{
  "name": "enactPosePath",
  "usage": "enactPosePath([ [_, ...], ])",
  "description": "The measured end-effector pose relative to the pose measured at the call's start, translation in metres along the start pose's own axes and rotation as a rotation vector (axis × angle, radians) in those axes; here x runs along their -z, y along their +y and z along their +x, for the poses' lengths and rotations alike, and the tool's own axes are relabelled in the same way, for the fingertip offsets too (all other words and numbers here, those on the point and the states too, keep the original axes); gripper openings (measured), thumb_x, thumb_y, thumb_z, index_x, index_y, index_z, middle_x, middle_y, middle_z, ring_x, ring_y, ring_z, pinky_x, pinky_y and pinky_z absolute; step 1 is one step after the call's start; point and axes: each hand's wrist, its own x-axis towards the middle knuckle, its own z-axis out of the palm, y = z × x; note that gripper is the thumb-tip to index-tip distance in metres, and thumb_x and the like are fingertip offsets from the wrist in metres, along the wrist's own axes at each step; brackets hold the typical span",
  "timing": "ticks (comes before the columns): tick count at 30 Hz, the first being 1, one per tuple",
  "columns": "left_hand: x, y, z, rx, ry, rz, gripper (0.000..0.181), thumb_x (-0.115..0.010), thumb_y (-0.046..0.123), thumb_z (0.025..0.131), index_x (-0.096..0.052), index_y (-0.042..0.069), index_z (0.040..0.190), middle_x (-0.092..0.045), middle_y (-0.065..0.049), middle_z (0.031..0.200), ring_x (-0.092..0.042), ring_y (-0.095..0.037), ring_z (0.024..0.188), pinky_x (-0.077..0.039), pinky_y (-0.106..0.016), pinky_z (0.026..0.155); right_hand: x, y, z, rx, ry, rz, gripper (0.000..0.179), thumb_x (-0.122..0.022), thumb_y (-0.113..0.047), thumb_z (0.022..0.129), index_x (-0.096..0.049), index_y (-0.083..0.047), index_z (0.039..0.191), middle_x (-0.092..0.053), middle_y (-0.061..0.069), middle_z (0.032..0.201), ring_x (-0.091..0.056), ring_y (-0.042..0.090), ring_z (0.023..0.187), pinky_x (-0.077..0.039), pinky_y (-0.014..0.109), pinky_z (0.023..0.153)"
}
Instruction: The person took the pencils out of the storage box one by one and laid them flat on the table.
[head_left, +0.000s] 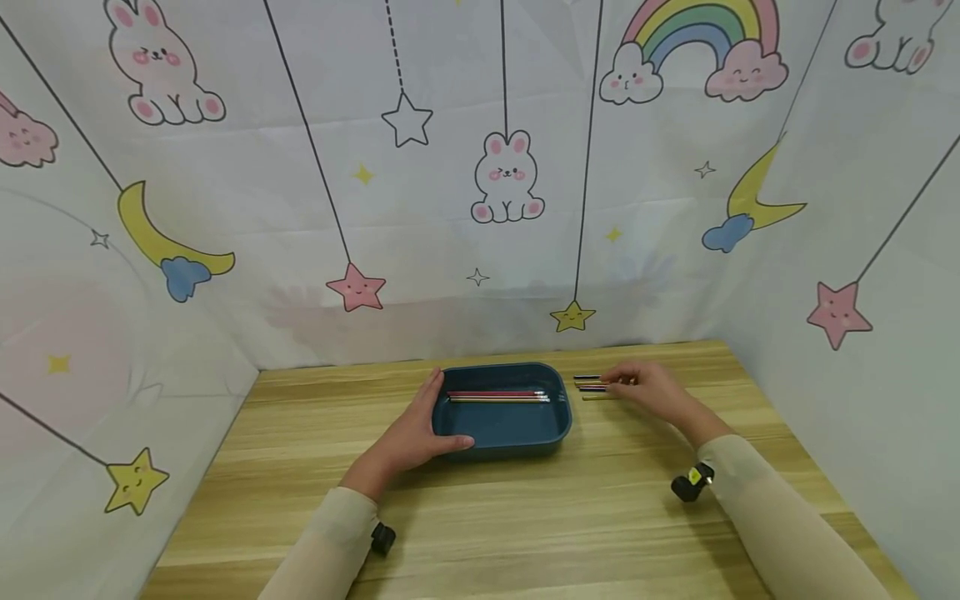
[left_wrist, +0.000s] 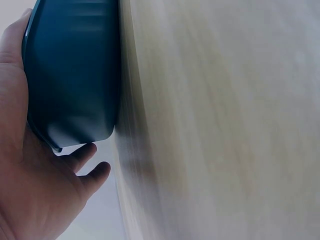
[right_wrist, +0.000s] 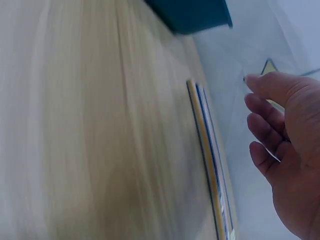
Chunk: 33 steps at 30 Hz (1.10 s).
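So there's a dark blue tray (head_left: 495,434) sitting on a wooden tabletop (head_left: 480,525), with a white backdrop (head_left: 450,225) covered in bunnies, stars and moons hanging right behind it. Some loose pencils (head_left: 590,383) lie just right of the tray, roughly parallel, and the tray's wall stands between them and the ones inside. The right hand (head_left: 648,392) is over that loose bunch and hides their right ends; its thumb is close to the bent fingers, but I honestly can't tell if the grip is pinching a pencil. Nearer the wearer than the tray, each sleeve has a small black gadget at the wrist. Inside the tray there's a red pencil (head_left: 491,392) with paler ones (head_left: 498,400) right next to it, all lying lengthwise, toward the far side. The left hand (head_left: 412,433) has its grip around the tray's left end, thumb on the near rim.
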Motion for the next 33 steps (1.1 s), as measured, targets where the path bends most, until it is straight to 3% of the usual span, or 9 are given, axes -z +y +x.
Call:
enactPosePath([
  [5, 0.000, -0.001, 0.000, -0.002, -0.003, -0.005, 0.132, -0.088, 0.064, 0.089, -0.004, 0.019, 0.180, 0.000, -0.002, 0.187, -0.007, -0.032, 0.171, -0.021, -0.064, 0.132, -0.009, -0.028, 0.008, -0.037, -0.016, 0.098, 0.025, -0.075, -0.018, 0.109, -0.081, -0.006, 0.129, -0.076, 0.005, 0.116, -0.065, 0.028, 0.090, -0.056, 0.033, 0.071],
  [8, 0.000, -0.001, 0.001, -0.006, -0.005, -0.006, 0.132, -0.087, 0.064, 0.089, -0.004, 0.019, 0.180, 0.000, -0.002, 0.187, -0.006, -0.033, 0.171, -0.021, -0.065, 0.132, -0.016, -0.044, 0.015, -0.010, -0.039, 0.158, 0.026, -0.073, -0.018, 0.110, -0.080, -0.006, 0.132, -0.074, 0.008, 0.115, -0.067, 0.040, 0.092, -0.059, 0.038, 0.072],
  [11, 0.000, -0.001, 0.000, -0.010, -0.003, -0.013, 0.131, -0.088, 0.064, 0.090, -0.004, 0.018, 0.180, 0.000, -0.003, 0.187, -0.007, -0.033, 0.171, -0.021, -0.065, 0.132, -0.025, -0.057, 0.022, 0.043, -0.069, 0.172, 0.026, -0.071, -0.018, 0.111, -0.080, -0.007, 0.133, -0.073, 0.007, 0.112, -0.067, 0.037, 0.089, -0.062, 0.042, 0.071],
  [17, 0.000, -0.001, 0.000, -0.010, 0.000, -0.011, 0.131, -0.088, 0.063, 0.090, -0.005, 0.018, 0.180, 0.000, -0.004, 0.187, -0.007, -0.034, 0.171, -0.022, -0.066, 0.131, -0.046, -0.079, 0.038, 0.150, -0.104, 0.130, 0.026, -0.071, -0.017, 0.111, -0.079, -0.004, 0.132, -0.073, 0.003, 0.111, -0.065, 0.017, 0.087, -0.056, 0.034, 0.072],
  [23, 0.001, -0.001, 0.000, 0.004, 0.004, 0.006, 0.133, -0.088, 0.065, 0.088, -0.005, 0.017, 0.180, -0.002, -0.004, 0.187, -0.009, -0.033, 0.171, -0.021, -0.063, 0.132, -0.071, -0.097, 0.054, 0.171, -0.174, 0.086, 0.028, -0.073, -0.015, 0.110, -0.077, -0.003, 0.135, -0.072, 0.003, 0.119, -0.068, 0.016, 0.101, -0.059, 0.036, 0.083],
  [33, 0.002, 0.000, 0.001, 0.004, -0.001, 0.010, 0.133, -0.088, 0.066, 0.087, -0.006, 0.017, 0.180, -0.003, -0.004, 0.187, -0.011, -0.032, 0.171, -0.021, -0.061, 0.133, -0.108, -0.107, 0.074, 0.178, -0.226, -0.118, 0.024, -0.077, -0.012, 0.106, -0.079, -0.005, 0.128, -0.072, 0.003, 0.114, -0.071, 0.020, 0.106, -0.061, 0.041, 0.094],
])
